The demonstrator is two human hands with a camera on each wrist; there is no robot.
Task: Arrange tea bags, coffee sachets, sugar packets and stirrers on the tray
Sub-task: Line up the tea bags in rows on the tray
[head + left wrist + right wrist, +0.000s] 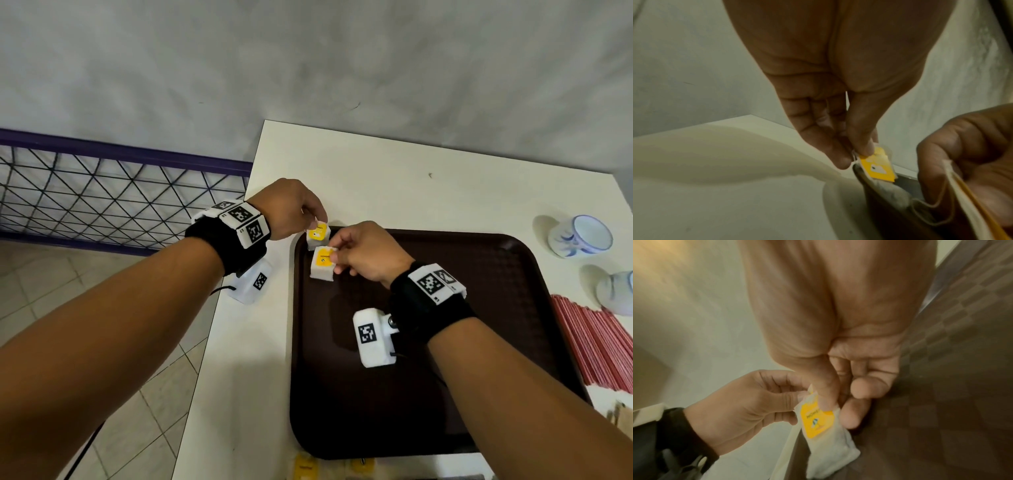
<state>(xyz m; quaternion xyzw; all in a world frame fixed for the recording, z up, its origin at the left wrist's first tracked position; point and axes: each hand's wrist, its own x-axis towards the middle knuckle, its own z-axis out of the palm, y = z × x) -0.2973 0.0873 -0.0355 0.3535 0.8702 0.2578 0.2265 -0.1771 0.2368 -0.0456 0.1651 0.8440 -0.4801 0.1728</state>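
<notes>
A dark brown tray [428, 394] lies on the white table. At its far left corner my left hand [310, 214] pinches the top of a white tea bag with a yellow tag [318, 234], the same tea bag [878, 168] showing under my thumb in the left wrist view. Just nearer, my right hand [337, 255] pinches a second white tea bag with a yellow tag [322, 263] by its top edge. That second tea bag [818, 423] hangs down to the tray [941, 418] in the right wrist view.
Two blue-and-white cups [580, 236] stand right of the tray. Red stirrers [596, 346] lie along the right edge. More yellow-tagged tea bags [303, 467] lie at the table's front edge. A purple wire rack [102, 192] stands left of the table [376, 171].
</notes>
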